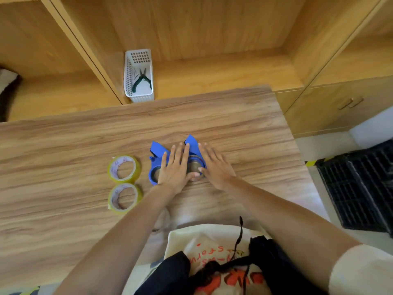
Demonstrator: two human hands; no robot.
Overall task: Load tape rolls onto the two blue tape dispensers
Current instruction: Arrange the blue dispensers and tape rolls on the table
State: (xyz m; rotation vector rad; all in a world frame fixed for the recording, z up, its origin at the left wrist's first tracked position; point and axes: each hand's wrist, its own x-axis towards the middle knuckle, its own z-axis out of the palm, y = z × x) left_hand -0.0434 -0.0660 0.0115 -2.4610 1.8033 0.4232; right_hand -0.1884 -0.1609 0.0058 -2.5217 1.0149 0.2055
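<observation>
Desk (63, 145) wide, bare to 12 and 3 o'clock, near edge at the person's body; free room to slide things. Two dispensers (156, 154) side by side mid-desk, both without tape. Left hand (175, 167) and right hand (214, 167) flat, fingers spread, pressing them down, likely to steady them; gripping nothing. Two rolls (124, 168) flat at 9 o'clock, just beside, within easy reach. Basket (139, 75) at 12 o'clock, well apart

**Blue on wood grain**

Two bright blue tape dispensers (156, 165) pop against the streaky brown wood-grain table (63, 145). Yellow-tinted tape rolls (124, 169) show white cores with purple print. White perforated basket (139, 75), dark green-handled pliers (141, 80) inside.
</observation>
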